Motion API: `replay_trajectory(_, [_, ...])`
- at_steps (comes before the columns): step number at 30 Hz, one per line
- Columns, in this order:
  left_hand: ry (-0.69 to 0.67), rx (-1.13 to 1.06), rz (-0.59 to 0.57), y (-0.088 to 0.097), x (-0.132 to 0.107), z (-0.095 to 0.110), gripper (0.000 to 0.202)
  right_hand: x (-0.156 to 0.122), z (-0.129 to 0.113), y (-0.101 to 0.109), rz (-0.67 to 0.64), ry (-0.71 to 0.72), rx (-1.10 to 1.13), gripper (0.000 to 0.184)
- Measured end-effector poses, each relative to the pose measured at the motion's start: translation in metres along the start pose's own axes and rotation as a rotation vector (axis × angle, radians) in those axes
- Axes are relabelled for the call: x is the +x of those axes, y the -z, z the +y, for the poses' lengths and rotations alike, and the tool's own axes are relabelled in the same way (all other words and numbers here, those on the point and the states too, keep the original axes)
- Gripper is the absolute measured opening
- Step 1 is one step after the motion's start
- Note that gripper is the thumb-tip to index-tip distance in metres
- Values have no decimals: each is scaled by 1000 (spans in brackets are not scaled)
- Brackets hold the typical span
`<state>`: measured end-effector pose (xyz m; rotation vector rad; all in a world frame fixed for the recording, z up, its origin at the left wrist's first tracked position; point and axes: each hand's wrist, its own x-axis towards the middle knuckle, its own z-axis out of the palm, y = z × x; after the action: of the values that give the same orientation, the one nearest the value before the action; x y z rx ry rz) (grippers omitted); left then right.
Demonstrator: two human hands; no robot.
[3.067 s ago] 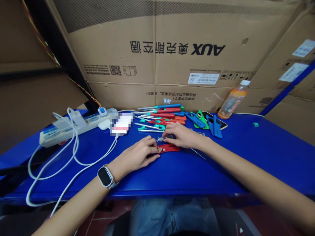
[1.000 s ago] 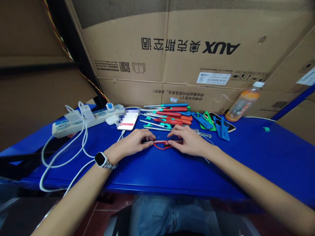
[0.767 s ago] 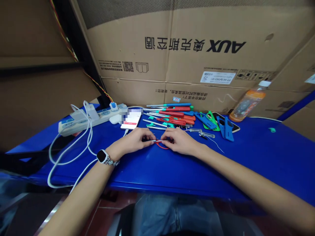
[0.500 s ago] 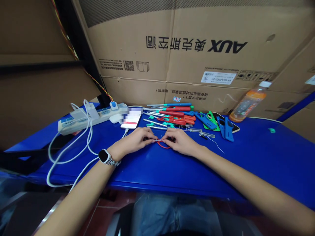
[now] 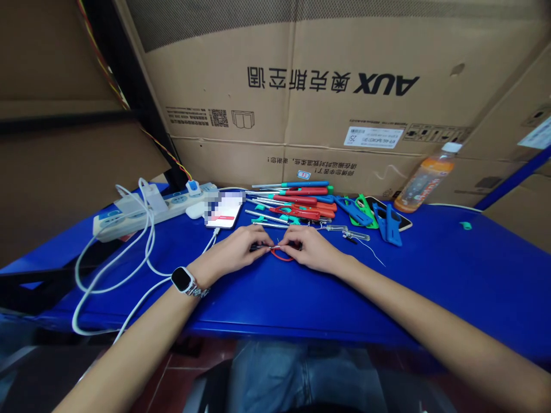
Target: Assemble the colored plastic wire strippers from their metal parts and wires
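Observation:
Both my hands rest on the blue table [image 5: 301,298] and pinch the same small item, a red plastic piece with a thin metal rod [image 5: 279,253]. My left hand [image 5: 239,249], with a smartwatch on the wrist, is closed on its left end. My right hand [image 5: 312,248] is closed on its right end, fingertips almost touching the left ones. Much of the red piece is hidden under my fingers. Just behind lies a pile of red, blue and green-handled tools [image 5: 297,201].
A white power strip [image 5: 146,209] with white cables [image 5: 112,258] lies at the left, a phone [image 5: 224,209] beside it. Blue and green plastic pieces [image 5: 374,217] and an orange drink bottle [image 5: 424,178] stand at the right. Large cardboard boxes [image 5: 327,97] wall off the back.
The red piece sat flat under my hands three seconds ago. Since then my fingertips have drawn together on it. In the last half second the hands have barely moved; only the camera view shifted.

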<state>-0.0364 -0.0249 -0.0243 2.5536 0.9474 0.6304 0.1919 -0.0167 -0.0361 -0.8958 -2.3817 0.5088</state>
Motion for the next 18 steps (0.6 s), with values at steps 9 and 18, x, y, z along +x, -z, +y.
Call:
replay_trajectory(9, [19, -44, 2, -2, 3, 1, 18, -2, 0, 3, 14, -37, 12, 14])
replay_trajectory(18, [36, -10, 4, -2, 9, 4, 16, 0, -3, 6, -6, -156, 79, 12])
